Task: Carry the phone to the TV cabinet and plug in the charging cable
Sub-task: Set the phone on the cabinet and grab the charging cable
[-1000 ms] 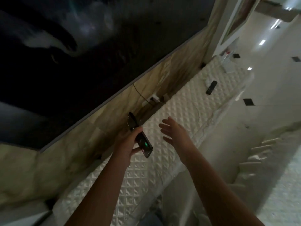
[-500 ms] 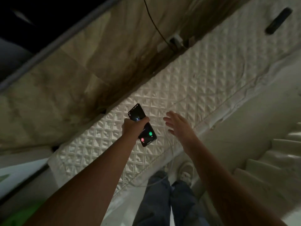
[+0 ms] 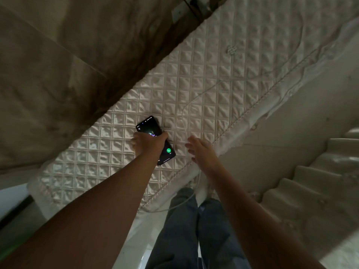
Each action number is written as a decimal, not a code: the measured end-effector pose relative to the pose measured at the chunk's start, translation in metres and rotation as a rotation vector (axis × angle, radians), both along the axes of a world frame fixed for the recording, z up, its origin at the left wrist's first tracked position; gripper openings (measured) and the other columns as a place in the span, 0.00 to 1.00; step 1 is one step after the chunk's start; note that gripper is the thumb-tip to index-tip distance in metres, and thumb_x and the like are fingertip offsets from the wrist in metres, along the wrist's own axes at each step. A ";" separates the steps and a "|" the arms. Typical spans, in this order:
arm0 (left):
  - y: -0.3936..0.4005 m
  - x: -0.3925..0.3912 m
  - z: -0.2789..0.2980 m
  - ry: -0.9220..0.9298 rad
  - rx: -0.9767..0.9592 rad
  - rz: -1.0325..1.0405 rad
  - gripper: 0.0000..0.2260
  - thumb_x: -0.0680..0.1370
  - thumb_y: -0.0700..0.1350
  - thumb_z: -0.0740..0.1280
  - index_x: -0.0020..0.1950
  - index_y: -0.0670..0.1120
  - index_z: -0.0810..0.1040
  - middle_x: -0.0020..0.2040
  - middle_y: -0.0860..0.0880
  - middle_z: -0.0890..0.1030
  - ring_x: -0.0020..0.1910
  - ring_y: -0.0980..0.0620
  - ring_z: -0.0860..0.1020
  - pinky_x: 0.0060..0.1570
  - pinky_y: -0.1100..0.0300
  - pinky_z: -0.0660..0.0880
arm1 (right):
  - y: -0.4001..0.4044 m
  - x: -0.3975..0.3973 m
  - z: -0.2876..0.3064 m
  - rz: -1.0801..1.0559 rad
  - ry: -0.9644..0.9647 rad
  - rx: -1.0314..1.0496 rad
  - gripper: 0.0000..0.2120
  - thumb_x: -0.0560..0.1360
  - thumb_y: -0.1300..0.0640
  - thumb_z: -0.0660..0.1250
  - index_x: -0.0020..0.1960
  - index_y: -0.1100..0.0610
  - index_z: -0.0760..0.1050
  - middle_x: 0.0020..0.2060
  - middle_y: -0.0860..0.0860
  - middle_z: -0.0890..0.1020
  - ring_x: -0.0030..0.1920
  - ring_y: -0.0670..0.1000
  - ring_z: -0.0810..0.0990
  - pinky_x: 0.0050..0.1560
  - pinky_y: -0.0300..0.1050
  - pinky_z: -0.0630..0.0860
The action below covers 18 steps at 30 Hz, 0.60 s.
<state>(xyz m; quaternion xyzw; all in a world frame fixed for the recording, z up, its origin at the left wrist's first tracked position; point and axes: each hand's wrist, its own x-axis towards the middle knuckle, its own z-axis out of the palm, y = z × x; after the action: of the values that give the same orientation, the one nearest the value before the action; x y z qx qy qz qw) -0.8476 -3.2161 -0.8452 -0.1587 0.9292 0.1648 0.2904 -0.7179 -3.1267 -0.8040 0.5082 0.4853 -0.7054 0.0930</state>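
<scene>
A black phone (image 3: 148, 127) with a lit screen and a green call icon lies low over the quilted white cover of the TV cabinet (image 3: 204, 78). My left hand (image 3: 148, 143) is shut around the phone's middle, pressing it down at or just above the cover. My right hand (image 3: 202, 151) hovers open beside the phone, fingers spread, near the cabinet's front edge. A thin white charging cable (image 3: 196, 98) snakes across the cover and hangs off the front edge past my legs; its plug end is not clearly seen.
A marbled wall (image 3: 58, 65) rises behind the cabinet, with a white socket or adapter (image 3: 179, 11) at its top edge. Pale stair steps (image 3: 320, 181) lie to the right. My legs in dark trousers (image 3: 186, 230) stand against the cabinet front.
My head has tilted down and the TV has left the view. My left hand has lowered the phone from mid-air to the cabinet cover. My right hand stays open beside it.
</scene>
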 end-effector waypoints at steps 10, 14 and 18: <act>-0.061 0.029 0.012 0.014 0.002 -0.071 0.25 0.74 0.58 0.62 0.53 0.37 0.79 0.53 0.35 0.82 0.54 0.34 0.80 0.47 0.50 0.74 | -0.015 -0.016 0.013 -0.011 0.046 -0.010 0.14 0.75 0.46 0.59 0.40 0.55 0.76 0.51 0.61 0.82 0.51 0.57 0.80 0.55 0.52 0.71; -0.119 0.048 0.016 -0.112 0.004 -0.053 0.14 0.77 0.47 0.65 0.51 0.37 0.82 0.51 0.37 0.84 0.52 0.36 0.81 0.46 0.54 0.73 | -0.032 -0.023 0.016 0.022 0.068 -0.046 0.14 0.74 0.46 0.60 0.39 0.55 0.77 0.44 0.57 0.83 0.50 0.58 0.80 0.49 0.48 0.70; -0.152 0.066 0.020 0.033 -0.027 0.000 0.11 0.73 0.46 0.71 0.50 0.40 0.80 0.48 0.40 0.84 0.50 0.38 0.81 0.43 0.54 0.70 | -0.051 -0.029 0.015 0.012 0.051 -0.103 0.12 0.74 0.48 0.61 0.40 0.55 0.78 0.49 0.61 0.83 0.54 0.62 0.79 0.48 0.48 0.71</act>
<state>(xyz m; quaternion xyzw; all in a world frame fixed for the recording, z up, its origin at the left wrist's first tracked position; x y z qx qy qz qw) -0.7818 -3.3683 -0.8251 -0.1600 0.9360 0.1548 0.2727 -0.7472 -3.1780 -0.7894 0.4816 0.4537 -0.7416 0.1109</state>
